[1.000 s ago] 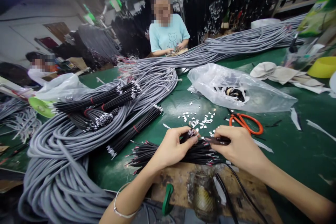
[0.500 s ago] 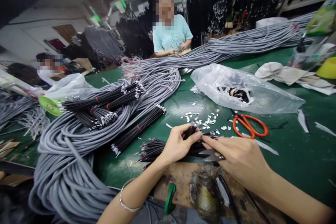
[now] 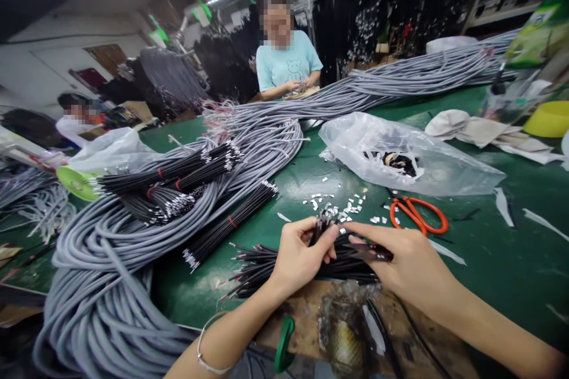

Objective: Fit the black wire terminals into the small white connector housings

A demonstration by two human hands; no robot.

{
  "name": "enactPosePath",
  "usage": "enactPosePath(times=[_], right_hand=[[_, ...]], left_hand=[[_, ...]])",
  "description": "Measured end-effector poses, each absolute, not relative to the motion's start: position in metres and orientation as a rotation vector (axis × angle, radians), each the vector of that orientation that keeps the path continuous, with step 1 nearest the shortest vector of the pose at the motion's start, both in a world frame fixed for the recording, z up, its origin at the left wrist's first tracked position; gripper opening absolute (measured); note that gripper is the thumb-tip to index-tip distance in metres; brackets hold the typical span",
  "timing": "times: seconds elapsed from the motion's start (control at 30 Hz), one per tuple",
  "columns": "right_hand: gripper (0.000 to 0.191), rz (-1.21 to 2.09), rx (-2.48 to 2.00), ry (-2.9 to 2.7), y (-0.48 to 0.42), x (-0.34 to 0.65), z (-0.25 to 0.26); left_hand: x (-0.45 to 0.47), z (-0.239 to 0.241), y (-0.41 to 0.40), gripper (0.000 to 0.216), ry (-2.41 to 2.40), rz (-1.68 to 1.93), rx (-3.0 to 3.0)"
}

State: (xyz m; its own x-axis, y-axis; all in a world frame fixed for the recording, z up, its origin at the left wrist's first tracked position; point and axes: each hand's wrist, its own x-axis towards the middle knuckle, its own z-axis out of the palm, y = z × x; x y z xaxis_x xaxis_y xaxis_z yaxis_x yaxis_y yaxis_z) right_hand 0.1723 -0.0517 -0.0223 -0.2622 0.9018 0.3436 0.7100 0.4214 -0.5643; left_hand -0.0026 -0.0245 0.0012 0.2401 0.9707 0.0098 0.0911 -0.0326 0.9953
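My left hand is closed around a small bunch of short black wires that stick up between thumb and fingers. My right hand pinches a dark wire end next to the left fingertips. Both hands rest over a loose pile of black wires with red tips at the near edge of the green table. Small white snippets lie scattered just beyond the hands.
Orange-handled scissors lie right of the snippets. A clear plastic bag sits behind them. Tied black wire bundles and thick grey cable coils fill the left. A person in a light blue shirt works across the table; another sits far left.
My left hand has raised the small bunch of wires more upright. My right hand has shifted up toward it, its fingers pointing at the bunch.
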Motion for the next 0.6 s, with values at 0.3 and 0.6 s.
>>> enactPosePath(times=[0.3, 0.6], right_hand=[[0.040, 0.614, -1.193, -1.758, -0.055, 0.166, -0.015], [0.033, 0.661, -1.148, -1.724, -0.056, 0.164, -0.016]], left_hand=[[-0.008, -0.002, -0.033, 0.026, 1.284, 0.913, 1.679], [-0.008, -0.004, -0.036, 0.030, 1.216, 0.892, 1.670]])
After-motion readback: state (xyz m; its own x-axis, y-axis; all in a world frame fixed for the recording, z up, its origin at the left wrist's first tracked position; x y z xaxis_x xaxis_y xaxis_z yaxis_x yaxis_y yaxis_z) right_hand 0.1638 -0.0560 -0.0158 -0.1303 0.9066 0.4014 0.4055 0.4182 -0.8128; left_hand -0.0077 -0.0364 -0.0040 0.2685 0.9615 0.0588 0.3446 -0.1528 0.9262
